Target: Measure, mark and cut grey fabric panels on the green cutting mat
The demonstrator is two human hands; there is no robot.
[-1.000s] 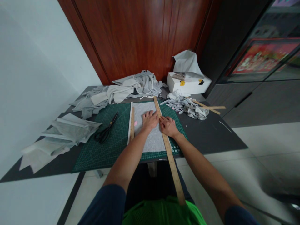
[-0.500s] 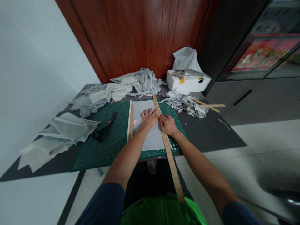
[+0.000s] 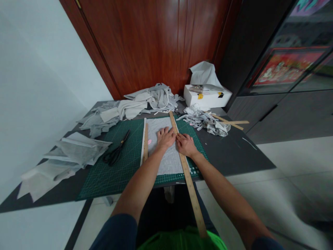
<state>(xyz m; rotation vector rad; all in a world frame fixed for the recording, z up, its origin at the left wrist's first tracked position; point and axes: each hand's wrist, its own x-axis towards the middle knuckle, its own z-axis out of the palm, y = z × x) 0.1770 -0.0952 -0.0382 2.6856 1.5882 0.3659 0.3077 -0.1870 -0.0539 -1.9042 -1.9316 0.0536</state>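
Grey fabric (image 3: 170, 165) lies on a green cutting mat (image 3: 109, 180). A long wooden ruler (image 3: 189, 184) runs along the fabric's right side and extends past the table's front edge. My left hand (image 3: 165, 138) rests with spread fingers on the fabric, its fingertips beside the ruler. Against the ruler's right side is my right hand (image 3: 186, 144), fingers bent and pressed at the ruler's edge; anything under them is hidden. A shorter wooden ruler (image 3: 146, 142) lies near the fabric's left edge, next to a pink oval piece (image 3: 149, 141).
Black scissors (image 3: 117, 149) lie on the mat's left part. Fabric heaps (image 3: 153, 99) line the back and left of the dark table (image 3: 234, 156). A white box (image 3: 208, 99), scraps (image 3: 205, 121) and crossed wooden strips (image 3: 235, 122) are at the back right.
The whole scene sits slightly lower in the view. Both hands keep their places at the long ruler, with no clear movement relative to the fabric.
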